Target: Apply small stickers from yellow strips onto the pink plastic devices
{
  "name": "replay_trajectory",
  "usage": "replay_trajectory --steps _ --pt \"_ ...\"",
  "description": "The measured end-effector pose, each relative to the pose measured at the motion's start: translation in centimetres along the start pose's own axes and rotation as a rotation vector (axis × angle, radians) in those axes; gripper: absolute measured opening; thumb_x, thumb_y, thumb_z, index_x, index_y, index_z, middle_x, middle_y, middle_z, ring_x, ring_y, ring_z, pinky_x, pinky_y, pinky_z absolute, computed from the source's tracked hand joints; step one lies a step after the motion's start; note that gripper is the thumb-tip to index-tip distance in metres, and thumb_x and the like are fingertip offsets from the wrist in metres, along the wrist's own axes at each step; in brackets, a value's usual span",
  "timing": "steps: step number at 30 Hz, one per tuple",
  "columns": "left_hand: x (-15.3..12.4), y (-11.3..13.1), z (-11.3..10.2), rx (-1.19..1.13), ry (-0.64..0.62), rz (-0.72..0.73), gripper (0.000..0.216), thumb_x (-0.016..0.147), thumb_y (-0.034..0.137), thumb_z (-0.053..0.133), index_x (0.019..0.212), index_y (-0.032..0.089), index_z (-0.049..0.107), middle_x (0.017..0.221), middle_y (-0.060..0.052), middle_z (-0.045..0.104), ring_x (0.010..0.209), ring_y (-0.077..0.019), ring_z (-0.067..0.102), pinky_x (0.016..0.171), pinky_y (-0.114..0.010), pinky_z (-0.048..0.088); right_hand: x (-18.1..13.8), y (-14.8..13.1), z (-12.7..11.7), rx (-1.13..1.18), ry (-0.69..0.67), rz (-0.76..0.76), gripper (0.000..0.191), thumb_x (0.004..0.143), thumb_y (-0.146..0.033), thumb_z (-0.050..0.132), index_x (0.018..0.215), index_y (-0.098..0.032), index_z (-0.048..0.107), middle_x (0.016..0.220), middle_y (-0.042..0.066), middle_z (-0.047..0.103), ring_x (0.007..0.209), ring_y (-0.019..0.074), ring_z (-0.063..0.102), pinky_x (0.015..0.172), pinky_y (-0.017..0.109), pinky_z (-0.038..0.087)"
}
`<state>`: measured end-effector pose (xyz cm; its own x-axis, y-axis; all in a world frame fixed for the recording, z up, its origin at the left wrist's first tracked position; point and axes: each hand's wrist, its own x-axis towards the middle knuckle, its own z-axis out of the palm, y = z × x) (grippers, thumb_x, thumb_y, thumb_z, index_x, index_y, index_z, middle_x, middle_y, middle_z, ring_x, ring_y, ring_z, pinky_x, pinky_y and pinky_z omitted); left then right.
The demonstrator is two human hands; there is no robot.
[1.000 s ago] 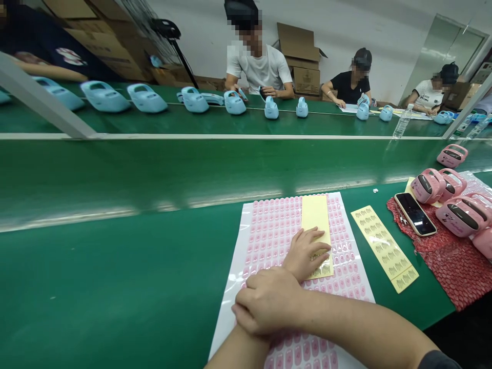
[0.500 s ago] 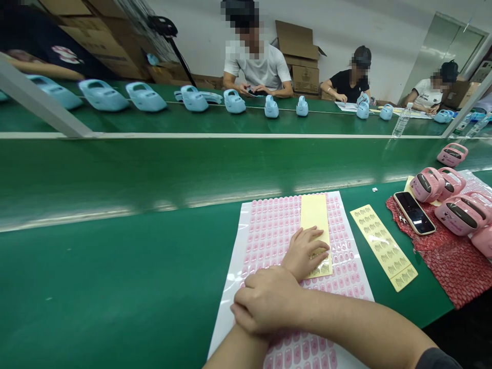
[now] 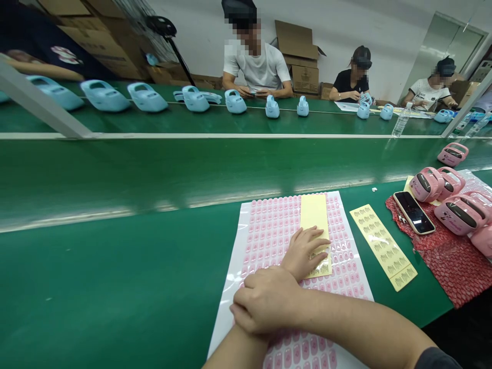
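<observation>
My left hand lies flat with its fingers spread over the lower part of a yellow label sheet. Nothing is gripped in it. Under that sheet is a large white sheet covered with rows of pink oval stickers. My right hand crosses over from the right, its fingers wrapped around my left wrist. A second yellow label sheet, printed with small dark text, rests at an angle to the right of the stickers.
Red bubble wrap at the right bears a phone and pink handled devices. Beyond the green conveyor belt stand a bottle and a row of blue handled devices. Several people sit across from me.
My hands keep the same pose on the sheets. Across the belt, the person at the far right has raised the head and moved an arm outward; the others shift slightly.
</observation>
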<state>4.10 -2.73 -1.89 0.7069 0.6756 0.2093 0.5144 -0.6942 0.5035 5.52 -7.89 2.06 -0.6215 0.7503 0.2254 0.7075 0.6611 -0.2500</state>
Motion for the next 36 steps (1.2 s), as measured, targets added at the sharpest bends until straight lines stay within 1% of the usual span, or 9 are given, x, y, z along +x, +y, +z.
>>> replay_trajectory --steps 2,3,8,14,20,25,28,32,36 --pt "-0.01 -0.03 0.0 0.007 -0.01 0.016 0.029 0.078 0.025 0.057 0.106 0.031 0.06 0.119 -0.006 0.055 0.119 -0.0279 0.041 0.098 -0.055 0.027 0.01 0.02 0.06 0.002 0.009 -0.001 0.026 0.079 -0.034 0.045 0.072 -0.018 0.063 0.063 0.004 0.062 0.061 0.0186 0.058 0.049 0.029 0.041" --pt "0.0 0.0 -0.04 0.013 -0.02 0.023 0.028 0.079 0.025 0.056 0.105 0.032 0.06 0.12 -0.005 0.055 0.12 -0.0281 0.039 0.098 -0.055 0.026 0.02 0.02 0.07 0.003 0.012 -0.002 0.026 0.079 -0.034 0.045 0.072 -0.018 0.063 0.063 0.004 0.062 0.06 0.0185 0.058 0.049 0.029 0.041" --pt "0.08 0.34 -0.3 0.044 -0.067 0.022 0.019 0.081 0.026 0.054 0.094 0.032 0.066 0.122 -0.005 0.053 0.122 -0.0285 0.036 0.099 -0.056 0.024 0.04 0.0 -0.16 -0.001 -0.005 -0.001 0.026 0.079 -0.034 0.045 0.072 -0.018 0.064 0.063 0.004 0.062 0.061 0.0186 0.058 0.049 0.029 0.04" --pt "0.02 0.14 -0.06 0.02 -0.033 0.016 0.016 0.079 0.026 0.056 0.091 0.03 0.066 0.12 -0.005 0.055 0.121 -0.0275 0.038 0.099 -0.055 0.025 0.09 0.0 -0.22 -0.001 -0.029 0.002 0.025 0.079 -0.033 0.045 0.072 -0.017 0.063 0.063 0.004 0.062 0.061 0.0186 0.058 0.048 0.028 0.04" --pt "-0.09 -0.25 0.22 0.015 -0.009 0.028 0.015 0.078 0.027 0.056 0.09 0.029 0.065 0.118 -0.004 0.056 0.12 -0.0269 0.039 0.099 -0.054 0.026 0.02 0.08 0.14 0.003 0.008 0.001 0.026 0.079 -0.034 0.045 0.07 -0.018 0.062 0.061 0.003 0.061 0.059 0.0185 0.058 0.047 0.028 0.04" --pt "-0.01 0.07 -0.06 0.019 -0.04 0.024 0.02 0.079 0.023 0.056 0.094 0.031 0.065 0.121 -0.004 0.055 0.121 -0.0279 0.038 0.099 -0.055 0.025 0.02 0.03 0.14 0.002 -0.011 0.007 0.025 0.079 -0.034 0.045 0.072 -0.018 0.063 0.063 0.004 0.061 0.06 0.0184 0.057 0.049 0.029 0.041" --pt "0.06 0.37 -0.3 0.021 -0.061 0.02 0.02 0.08 0.022 0.056 0.093 0.033 0.066 0.122 -0.004 0.054 0.122 -0.0283 0.037 0.1 -0.056 0.023 0.05 -0.02 -0.02 0.001 -0.027 0.01 0.025 0.079 -0.033 0.045 0.074 -0.017 0.063 0.064 0.004 0.062 0.061 0.0185 0.057 0.05 0.029 0.041" --pt "0.11 0.52 -0.43 0.018 -0.065 -0.005 0.018 0.08 0.024 0.055 0.092 0.031 0.066 0.121 -0.005 0.054 0.122 -0.0279 0.038 0.1 -0.056 0.023 0.08 -0.02 -0.23 -0.001 -0.038 0.018 0.026 0.079 -0.034 0.045 0.074 -0.018 0.064 0.065 0.004 0.062 0.061 0.0187 0.058 0.05 0.029 0.041" --pt "0.14 0.42 -0.35 0.015 -0.061 -0.028 0.016 0.078 0.022 0.057 0.091 0.025 0.065 0.119 -0.007 0.055 0.121 -0.0278 0.039 0.1 -0.055 0.024 0.08 0.03 -0.28 -0.004 -0.041 0.009 0.025 0.079 -0.033 0.045 0.074 -0.018 0.064 0.065 0.004 0.063 0.061 0.0182 0.058 0.049 0.028 0.04"
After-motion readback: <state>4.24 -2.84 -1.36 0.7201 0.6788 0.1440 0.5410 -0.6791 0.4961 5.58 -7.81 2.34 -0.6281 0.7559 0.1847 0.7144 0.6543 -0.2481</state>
